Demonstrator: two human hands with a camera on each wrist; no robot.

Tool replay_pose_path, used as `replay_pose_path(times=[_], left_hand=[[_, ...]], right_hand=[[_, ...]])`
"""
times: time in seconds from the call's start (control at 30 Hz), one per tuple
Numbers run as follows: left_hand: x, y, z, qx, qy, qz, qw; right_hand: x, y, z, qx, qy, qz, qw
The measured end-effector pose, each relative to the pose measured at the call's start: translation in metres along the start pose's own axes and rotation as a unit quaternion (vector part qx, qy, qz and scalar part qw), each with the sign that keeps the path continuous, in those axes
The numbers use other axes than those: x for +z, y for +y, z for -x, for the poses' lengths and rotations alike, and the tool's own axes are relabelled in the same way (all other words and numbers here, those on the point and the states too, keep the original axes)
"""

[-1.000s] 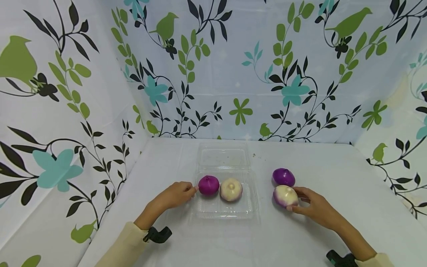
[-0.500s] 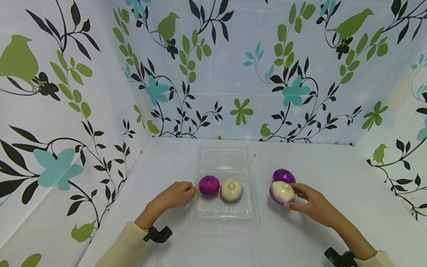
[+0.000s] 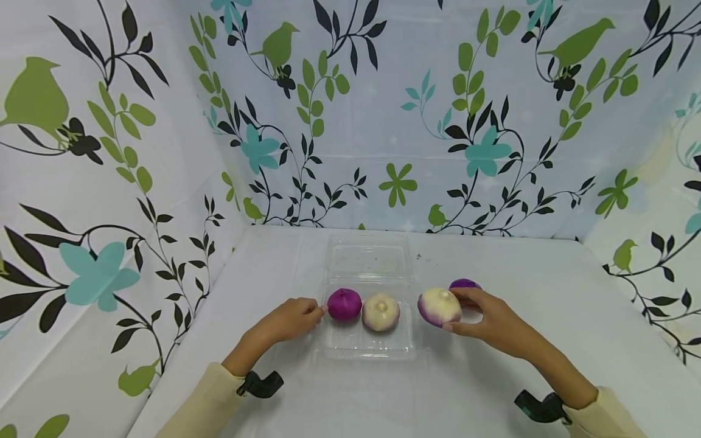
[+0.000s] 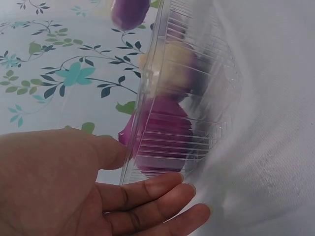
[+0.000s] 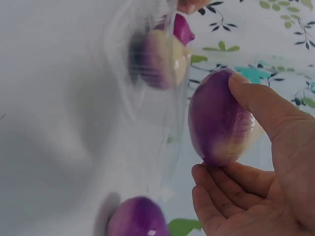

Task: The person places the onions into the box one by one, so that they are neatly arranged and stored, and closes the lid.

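A turnip-like vegetable (image 3: 439,306) is held by the right hand (image 3: 495,319), pinched between the thumb on one side and the fingertips on the other. It is held in the air, just to the right of a clear plastic container (image 3: 369,348) and apart from it. Its form is rounded and slightly squat, and its skin is smooth and glossy. In the head view a cream face is turned upward, edged with purple along the lower left; in the right wrist view deep purple is shown over most of the flank, faded to pale cream toward the palm. The near left edge of the container is pinched by the left hand (image 3: 296,319), with the thumb laid at the rim and the fingers set against the outer wall. Inside the container, a magenta vegetable (image 3: 344,305) and a cream vegetable (image 3: 380,312) are set side by side. A purple vegetable (image 3: 464,283), partly hidden by the right hand in the head view, is left on the white-covered bench (image 3: 547,274).
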State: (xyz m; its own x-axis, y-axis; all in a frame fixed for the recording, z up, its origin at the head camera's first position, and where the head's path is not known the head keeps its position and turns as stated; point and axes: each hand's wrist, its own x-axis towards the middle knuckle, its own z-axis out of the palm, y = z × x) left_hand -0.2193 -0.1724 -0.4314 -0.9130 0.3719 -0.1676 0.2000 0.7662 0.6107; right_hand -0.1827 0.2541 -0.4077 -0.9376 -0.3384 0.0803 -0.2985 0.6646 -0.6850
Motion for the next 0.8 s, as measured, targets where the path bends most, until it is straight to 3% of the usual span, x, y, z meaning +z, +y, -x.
replay_pose_path(times=[0.33, 0.8], left_hand=[[0.001, -0.001, -0.001, 0.0, -0.005, 0.001, 1.0], [0.001, -0.002, -0.001, -0.001, 0.003, -0.004, 1.0]], right_hand=[[0.019, -0.036, -0.027, -0.061, -0.051, 0.015, 0.997], [0.058, -0.079, -0.051, -0.055, -0.13, 0.011, 0.99]])
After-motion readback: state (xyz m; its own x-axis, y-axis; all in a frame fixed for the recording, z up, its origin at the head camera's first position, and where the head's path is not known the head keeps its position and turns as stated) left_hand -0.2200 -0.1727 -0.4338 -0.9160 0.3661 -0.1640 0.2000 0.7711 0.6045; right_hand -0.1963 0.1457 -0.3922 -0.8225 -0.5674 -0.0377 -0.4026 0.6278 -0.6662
